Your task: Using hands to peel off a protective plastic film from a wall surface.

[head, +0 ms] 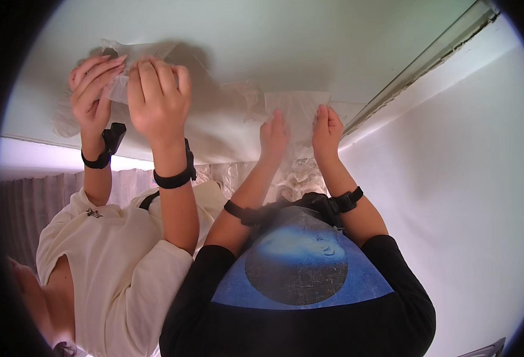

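A clear plastic bag (pixel 298 105) is stretched flat between my two hands, above the near edge of a pale tabletop (pixel 270 26). My left hand (pixel 274 134) pinches its left side, thumb uppermost. At the opposite side, my right hand (pixel 328 129) grips the bag between thumb and curled fingers. I cannot tell whether anything is inside it. More crumpled clear plastic (pixel 246 96) lies on the table just left of the bag. Below my hands, a heap of clear plastic (pixel 295 178) shows past the table edge.
A co-worker in a white shirt (pixel 119 267) stands close on my left. The co-worker's hands (pixel 128 87) handle clear plastic film (pixel 148 51) over the table. A white wall (pixel 458 178) rises on my right, and a glass edge (pixel 422 62) runs along the table's right side.
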Tool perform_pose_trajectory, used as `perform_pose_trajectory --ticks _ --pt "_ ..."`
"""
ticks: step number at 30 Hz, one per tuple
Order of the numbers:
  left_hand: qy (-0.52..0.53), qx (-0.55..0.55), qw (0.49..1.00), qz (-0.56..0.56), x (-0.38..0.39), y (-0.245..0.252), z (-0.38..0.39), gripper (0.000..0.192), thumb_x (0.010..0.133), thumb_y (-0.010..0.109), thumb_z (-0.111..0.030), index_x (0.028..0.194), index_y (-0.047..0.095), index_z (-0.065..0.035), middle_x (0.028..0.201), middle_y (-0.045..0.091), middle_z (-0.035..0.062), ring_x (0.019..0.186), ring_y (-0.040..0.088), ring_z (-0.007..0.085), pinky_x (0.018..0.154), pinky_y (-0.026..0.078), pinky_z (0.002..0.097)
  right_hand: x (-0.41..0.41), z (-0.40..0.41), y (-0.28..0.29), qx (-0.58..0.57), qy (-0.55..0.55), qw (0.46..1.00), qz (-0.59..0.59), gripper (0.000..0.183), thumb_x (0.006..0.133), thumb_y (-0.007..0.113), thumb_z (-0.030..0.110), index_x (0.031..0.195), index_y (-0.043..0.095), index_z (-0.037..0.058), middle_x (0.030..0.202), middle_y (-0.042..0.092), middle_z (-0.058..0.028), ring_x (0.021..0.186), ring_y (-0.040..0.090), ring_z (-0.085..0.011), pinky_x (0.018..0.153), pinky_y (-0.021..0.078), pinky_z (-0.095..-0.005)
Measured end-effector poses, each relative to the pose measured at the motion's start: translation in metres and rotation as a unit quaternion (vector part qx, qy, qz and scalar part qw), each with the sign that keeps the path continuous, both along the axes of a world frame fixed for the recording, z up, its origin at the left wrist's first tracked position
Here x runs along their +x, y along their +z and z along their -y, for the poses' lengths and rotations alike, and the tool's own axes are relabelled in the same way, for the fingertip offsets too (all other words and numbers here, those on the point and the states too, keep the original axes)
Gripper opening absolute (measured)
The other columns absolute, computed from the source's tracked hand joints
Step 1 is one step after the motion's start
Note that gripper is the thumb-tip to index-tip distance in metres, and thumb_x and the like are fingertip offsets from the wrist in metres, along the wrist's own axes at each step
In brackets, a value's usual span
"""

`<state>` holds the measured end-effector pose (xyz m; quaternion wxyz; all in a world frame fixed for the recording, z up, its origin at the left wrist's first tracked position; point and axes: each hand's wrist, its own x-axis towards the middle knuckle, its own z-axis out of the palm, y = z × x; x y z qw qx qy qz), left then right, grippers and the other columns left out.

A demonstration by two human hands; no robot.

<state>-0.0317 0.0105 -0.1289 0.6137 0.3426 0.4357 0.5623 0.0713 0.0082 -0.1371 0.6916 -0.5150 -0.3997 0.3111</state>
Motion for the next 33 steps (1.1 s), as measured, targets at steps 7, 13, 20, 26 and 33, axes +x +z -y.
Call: perform_pose_trajectory --ticks 7,13,20,26,33 --pt "-0.005 -0.002 1.0 -0.015 -0.001 -0.002 0.005 0.039 0.088 0.035 -0.032 0.055 0.03 -0.013 0.047 0.024 -0.0066 0.04 0.022 0.0039 0.036 0.016 0.0213 0.0 0.005 -0.004 -0.008 0.001 1.0 0.008 0.027 0.086 0.043 0.017 0.061 0.041 0.0062 0.056 0.033 0.0081 0.052 0.027 -0.001 0.044 0.0223 -0.0182" --pt "-0.005 -0.007 1.0 -0.011 -0.001 -0.009 0.007 0.041 0.088 0.036 -0.033 0.053 0.029 -0.0131 0.047 0.025 -0.0063 0.04 0.022 0.0042 0.036 0.016 0.0214 0.0 0.009 -0.01 -0.018 0.008 1.0 -0.012 0.026 0.086 0.044 0.017 0.062 0.042 0.006 0.057 0.033 0.008 0.052 0.027 -0.001 0.044 0.0226 -0.018" --pt "0.006 -0.013 1.0 -0.019 -0.001 -0.013 0.011 0.042 0.088 0.036 -0.032 0.052 0.029 -0.0131 0.046 0.025 -0.0063 0.039 0.023 0.0042 0.036 0.017 0.0217 0.0 0.013 -0.013 -0.029 0.013 0.999 -0.001 0.027 0.086 0.043 0.017 0.061 0.04 0.0066 0.056 0.032 0.0081 0.051 0.026 -0.0007 0.043 0.0217 -0.0177" --pt "-0.005 -0.023 1.0 0.011 -0.002 -0.016 0.015 0.04 0.088 0.037 -0.031 0.053 0.031 -0.013 0.047 0.027 -0.0068 0.039 0.024 0.0037 0.036 0.017 0.0216 -0.001 0.018 -0.015 -0.025 0.019 0.999 -0.018 0.027 0.086 0.043 0.016 0.061 0.039 0.0066 0.055 0.032 0.0081 0.051 0.026 -0.0006 0.043 0.0213 -0.0176" --pt "-0.006 -0.027 1.0 0.009 -0.001 -0.024 0.016 0.038 0.088 0.038 -0.032 0.055 0.032 -0.0132 0.047 0.028 -0.0071 0.039 0.024 0.0032 0.036 0.018 0.021 0.001 0.022 -0.017 -0.043 0.03 0.998 -0.023 0.026 0.084 0.045 0.013 0.062 0.039 0.0027 0.055 0.033 0.006 0.053 0.028 -0.0029 0.045 0.0245 -0.0191"
